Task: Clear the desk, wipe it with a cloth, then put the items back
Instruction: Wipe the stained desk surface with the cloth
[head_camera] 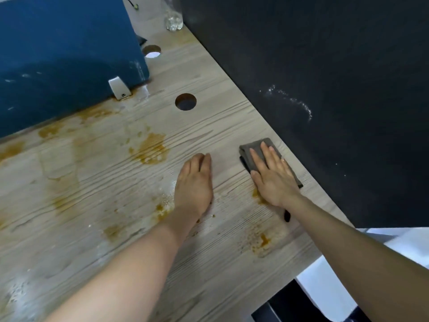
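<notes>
Two bare forearms, no sleeves, left hand (194,182), right hand (271,175), no jewellery

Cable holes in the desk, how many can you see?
2. One cable hole is out in the open desk, beyond the left hand. The other cable hole is farther back beside the blue divider. The divider may hide more.

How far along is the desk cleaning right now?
Clearing looks mostly done: near the hands the desk is bare, with a plastic bottle at its far end. Wiping is in hand: the right hand presses a grey cloth flat, the left hand rests beside it. Orange stains remain; nothing is put back.
</notes>
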Available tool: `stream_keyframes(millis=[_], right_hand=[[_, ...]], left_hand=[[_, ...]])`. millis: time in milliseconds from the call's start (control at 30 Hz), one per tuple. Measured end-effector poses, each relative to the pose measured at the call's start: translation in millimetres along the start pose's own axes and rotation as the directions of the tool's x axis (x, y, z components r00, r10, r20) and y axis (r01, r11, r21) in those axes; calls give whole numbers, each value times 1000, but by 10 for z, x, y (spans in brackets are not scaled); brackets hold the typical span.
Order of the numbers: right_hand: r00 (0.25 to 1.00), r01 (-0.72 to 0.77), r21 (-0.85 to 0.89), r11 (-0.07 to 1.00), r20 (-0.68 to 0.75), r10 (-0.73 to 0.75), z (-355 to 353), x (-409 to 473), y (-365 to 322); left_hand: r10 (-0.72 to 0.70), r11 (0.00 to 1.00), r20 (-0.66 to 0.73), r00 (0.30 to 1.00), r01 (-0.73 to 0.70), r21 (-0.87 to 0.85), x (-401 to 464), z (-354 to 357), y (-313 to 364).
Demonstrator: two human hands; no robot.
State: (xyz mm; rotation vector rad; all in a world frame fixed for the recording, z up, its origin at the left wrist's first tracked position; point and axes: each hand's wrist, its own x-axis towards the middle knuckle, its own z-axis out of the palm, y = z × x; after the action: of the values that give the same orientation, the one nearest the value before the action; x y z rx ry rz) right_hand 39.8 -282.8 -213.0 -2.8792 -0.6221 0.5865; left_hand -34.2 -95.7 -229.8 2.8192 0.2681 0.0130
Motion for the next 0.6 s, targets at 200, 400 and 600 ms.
stream_keyframes(millis=[200,400,600], right_hand=[[999,-9,-20,1000,-41,8,-123,428,95],[997,61,-53,997,-49,-64,-313,1197,9],[993,110,-32,993,-29,-111,-388,1265,-49]], left_hand=[[10,998,-47,999,-8,56,-38,146,-121],[15,998,-79,997,-10,64,-33,166,-133],[7,999,-76,997,-4,38,-41,177,-145]])
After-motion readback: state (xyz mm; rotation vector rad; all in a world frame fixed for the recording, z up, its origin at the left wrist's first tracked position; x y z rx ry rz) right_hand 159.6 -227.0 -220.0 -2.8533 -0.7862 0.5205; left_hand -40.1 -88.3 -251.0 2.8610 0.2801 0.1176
